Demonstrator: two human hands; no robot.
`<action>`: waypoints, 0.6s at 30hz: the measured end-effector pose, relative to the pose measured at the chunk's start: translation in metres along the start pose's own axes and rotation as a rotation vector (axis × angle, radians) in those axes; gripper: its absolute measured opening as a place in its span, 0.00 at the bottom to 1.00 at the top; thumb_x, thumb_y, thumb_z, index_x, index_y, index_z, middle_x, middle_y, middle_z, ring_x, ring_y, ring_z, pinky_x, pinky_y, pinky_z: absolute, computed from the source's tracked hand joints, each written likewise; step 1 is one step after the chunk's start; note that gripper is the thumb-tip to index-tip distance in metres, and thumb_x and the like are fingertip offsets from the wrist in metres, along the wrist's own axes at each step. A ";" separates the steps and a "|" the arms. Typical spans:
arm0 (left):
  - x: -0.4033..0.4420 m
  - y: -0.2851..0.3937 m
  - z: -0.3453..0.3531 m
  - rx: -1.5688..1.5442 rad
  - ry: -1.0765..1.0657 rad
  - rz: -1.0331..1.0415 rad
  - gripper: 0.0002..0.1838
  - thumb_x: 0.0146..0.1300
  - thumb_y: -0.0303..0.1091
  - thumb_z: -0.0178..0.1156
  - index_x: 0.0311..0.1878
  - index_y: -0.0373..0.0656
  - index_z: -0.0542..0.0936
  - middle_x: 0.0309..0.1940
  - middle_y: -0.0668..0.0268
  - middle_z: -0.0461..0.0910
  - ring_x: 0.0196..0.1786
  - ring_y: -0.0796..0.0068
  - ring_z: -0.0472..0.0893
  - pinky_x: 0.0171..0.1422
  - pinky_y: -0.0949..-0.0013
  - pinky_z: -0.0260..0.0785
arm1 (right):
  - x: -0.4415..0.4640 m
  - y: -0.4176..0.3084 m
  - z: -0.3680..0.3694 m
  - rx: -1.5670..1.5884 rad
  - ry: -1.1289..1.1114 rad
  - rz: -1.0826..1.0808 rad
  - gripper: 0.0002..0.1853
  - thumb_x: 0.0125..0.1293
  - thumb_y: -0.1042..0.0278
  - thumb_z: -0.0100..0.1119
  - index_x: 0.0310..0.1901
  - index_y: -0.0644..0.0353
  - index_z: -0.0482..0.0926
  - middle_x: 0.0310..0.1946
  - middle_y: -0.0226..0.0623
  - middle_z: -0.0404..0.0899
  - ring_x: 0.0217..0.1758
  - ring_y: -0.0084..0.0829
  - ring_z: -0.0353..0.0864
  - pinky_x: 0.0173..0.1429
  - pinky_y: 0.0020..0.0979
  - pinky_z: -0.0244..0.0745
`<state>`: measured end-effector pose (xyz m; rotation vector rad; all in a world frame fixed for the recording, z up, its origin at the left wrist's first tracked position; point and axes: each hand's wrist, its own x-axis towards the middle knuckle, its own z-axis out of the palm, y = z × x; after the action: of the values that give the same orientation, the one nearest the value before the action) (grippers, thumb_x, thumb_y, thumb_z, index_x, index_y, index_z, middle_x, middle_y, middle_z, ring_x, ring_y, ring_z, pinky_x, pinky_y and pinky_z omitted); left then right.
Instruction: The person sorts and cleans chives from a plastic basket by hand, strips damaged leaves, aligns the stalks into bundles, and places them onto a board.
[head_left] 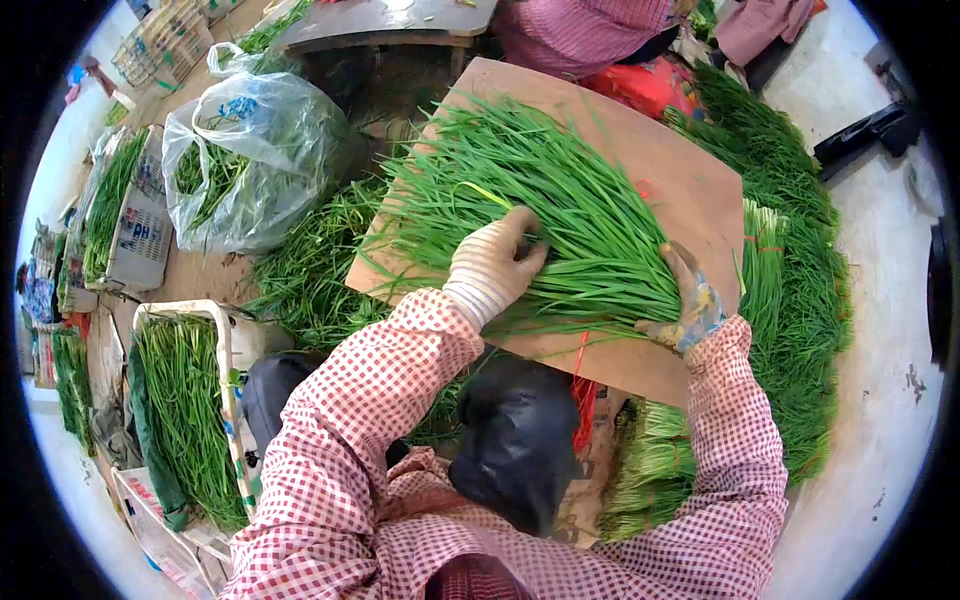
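- White, striped knit glove on my left hand (500,262): fingers curled over the middle of the garlic chives (580,215), thumb near the fingertips; I cannot tell whether they pinch a blade. One yellowish leaf (483,191) lies beside the fingertips.
- Stained, patterned glove on my right hand (690,295): grasping the right end of the chives, fingers above, thumb below.
- Chives: loosely fanned across the brown board (710,175) before me, leaves spreading to the upper left.
- Red ties (583,425): hanging at the board's near edge, beside my black-covered knee (515,440).
- Right of the board: banded bundles (765,250), next to a long bank of greens (810,330) along the white wall.
- Left of the board: loose greens (320,265) on the floor; behind them, a clear plastic bag (238,108) containing more. Nearer me, a white-framed basket (226,385) of long stalks.
- Beyond the board: a person in a pink striped garment (585,35).
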<state>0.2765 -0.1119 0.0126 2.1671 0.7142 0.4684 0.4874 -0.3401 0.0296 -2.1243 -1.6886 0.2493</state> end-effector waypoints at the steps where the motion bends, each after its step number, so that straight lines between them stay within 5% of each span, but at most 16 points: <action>1: 0.001 0.001 0.000 0.000 -0.001 0.004 0.13 0.61 0.37 0.60 0.46 0.44 0.72 0.29 0.55 0.80 0.34 0.52 0.80 0.38 0.56 0.71 | 0.000 -0.002 -0.001 0.019 -0.031 0.046 0.58 0.37 0.58 0.79 0.71 0.49 0.52 0.68 0.51 0.55 0.69 0.52 0.60 0.69 0.42 0.64; 6: 0.017 0.002 -0.001 0.147 -0.035 0.127 0.18 0.58 0.37 0.63 0.51 0.45 0.76 0.29 0.55 0.80 0.31 0.59 0.81 0.37 0.63 0.73 | 0.002 0.001 -0.002 0.004 -0.027 0.008 0.57 0.39 0.58 0.79 0.71 0.49 0.53 0.68 0.52 0.55 0.68 0.52 0.62 0.69 0.41 0.64; 10: 0.030 -0.005 -0.003 -0.001 -0.179 0.044 0.16 0.60 0.38 0.60 0.50 0.43 0.77 0.33 0.52 0.81 0.38 0.58 0.82 0.43 0.61 0.73 | 0.001 -0.005 -0.005 -0.007 -0.062 0.089 0.57 0.39 0.58 0.78 0.71 0.47 0.52 0.68 0.53 0.54 0.68 0.52 0.62 0.70 0.41 0.64; 18: 0.038 0.018 -0.009 0.288 -0.355 0.207 0.15 0.59 0.43 0.60 0.48 0.49 0.79 0.37 0.53 0.82 0.42 0.51 0.81 0.48 0.55 0.73 | 0.003 -0.014 -0.008 -0.029 -0.096 0.188 0.57 0.39 0.57 0.78 0.71 0.47 0.52 0.68 0.48 0.54 0.68 0.51 0.62 0.70 0.41 0.63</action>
<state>0.3077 -0.0925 0.0360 2.5205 0.3788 0.0773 0.4782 -0.3365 0.0428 -2.3291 -1.5529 0.3900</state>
